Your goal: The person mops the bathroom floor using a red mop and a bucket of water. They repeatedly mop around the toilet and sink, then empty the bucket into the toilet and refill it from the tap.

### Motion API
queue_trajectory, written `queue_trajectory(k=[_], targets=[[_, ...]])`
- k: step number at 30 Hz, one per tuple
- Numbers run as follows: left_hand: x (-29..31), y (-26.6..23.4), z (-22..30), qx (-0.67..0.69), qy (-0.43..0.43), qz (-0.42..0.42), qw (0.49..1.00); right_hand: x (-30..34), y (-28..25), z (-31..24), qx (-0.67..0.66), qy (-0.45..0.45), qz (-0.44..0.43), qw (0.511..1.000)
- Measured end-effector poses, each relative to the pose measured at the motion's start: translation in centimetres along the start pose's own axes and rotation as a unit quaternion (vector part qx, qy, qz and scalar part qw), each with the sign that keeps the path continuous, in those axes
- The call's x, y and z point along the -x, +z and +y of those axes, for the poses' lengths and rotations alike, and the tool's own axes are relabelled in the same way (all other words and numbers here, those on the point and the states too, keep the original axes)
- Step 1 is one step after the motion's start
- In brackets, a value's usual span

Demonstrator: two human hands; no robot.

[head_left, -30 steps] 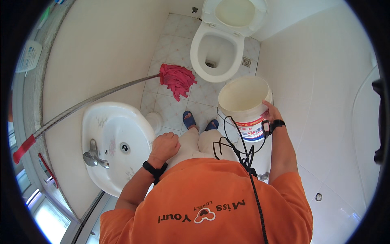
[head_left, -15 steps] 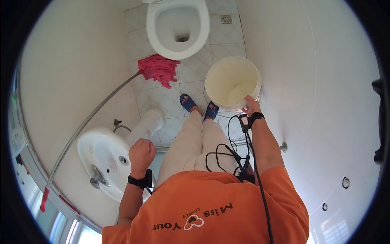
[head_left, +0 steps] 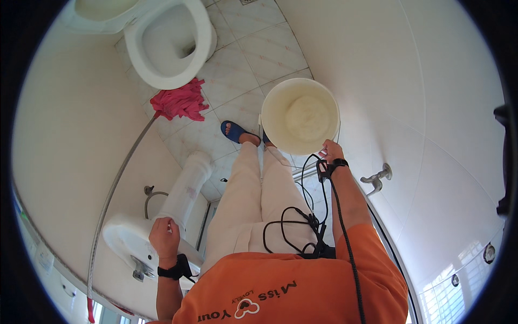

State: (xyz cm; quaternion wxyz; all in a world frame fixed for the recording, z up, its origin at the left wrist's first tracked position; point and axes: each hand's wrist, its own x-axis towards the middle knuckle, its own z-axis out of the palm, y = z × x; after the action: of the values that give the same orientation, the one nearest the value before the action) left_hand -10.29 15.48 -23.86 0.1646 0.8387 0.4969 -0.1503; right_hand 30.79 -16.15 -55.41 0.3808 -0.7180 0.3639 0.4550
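Observation:
My right hand (head_left: 332, 151) is closed on the near right edge of a cream plastic bucket (head_left: 274, 120), whose open top faces up at me. Inside, the base looks pale; whether it holds water I cannot make out. A thin wire handle hangs down at the bucket's near side. My left hand (head_left: 164, 236) is curled into a loose fist beside the white washbasin (head_left: 120, 231), with nothing seen in it. A mop with a pink cloth-strip head (head_left: 181, 101) lies in front of the toilet, its long grey handle leaning along the left wall.
The white toilet (head_left: 208, 40) has its lid raised. A metal tap (head_left: 377, 178) juts from the right wall. Below the basin stands a white pedestal (head_left: 186, 189). Black cables (head_left: 294, 221) hang from my right wrist and waist. Blue slippers (head_left: 232, 131) stand on the tiles.
My view has turned, so toilet and mop now sit further left and the wall tap has come into full view. The bucket's opening now faces me more squarely, my right hand still on it.

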Motion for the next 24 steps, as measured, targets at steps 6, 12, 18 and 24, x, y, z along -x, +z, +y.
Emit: queue_trajectory(k=[6, 12, 18, 24], targets=[[-0.4, 0.3, 0.2, -0.006, 0.000, -0.026, 1.000, -2.5, -4.4, 6.0, -0.066, 0.047, 0.045, 0.996], [-0.8, 0.5, 0.3, -0.032, 0.011, -0.028, 0.999, -3.8, -9.4, 12.1, -0.138, 0.102, 0.038, 0.984], [-0.9, 0.7, 0.1, -0.035, 0.013, -0.031, 0.999, -3.9, -12.8, 16.5, -0.060, 0.134, 0.127, 0.981], [-0.5, 0.5, 0.0, -0.015, 0.011, -0.027, 0.999, -1.3, -14.8, 13.2, 0.296, 0.193, 0.065, 0.933]])
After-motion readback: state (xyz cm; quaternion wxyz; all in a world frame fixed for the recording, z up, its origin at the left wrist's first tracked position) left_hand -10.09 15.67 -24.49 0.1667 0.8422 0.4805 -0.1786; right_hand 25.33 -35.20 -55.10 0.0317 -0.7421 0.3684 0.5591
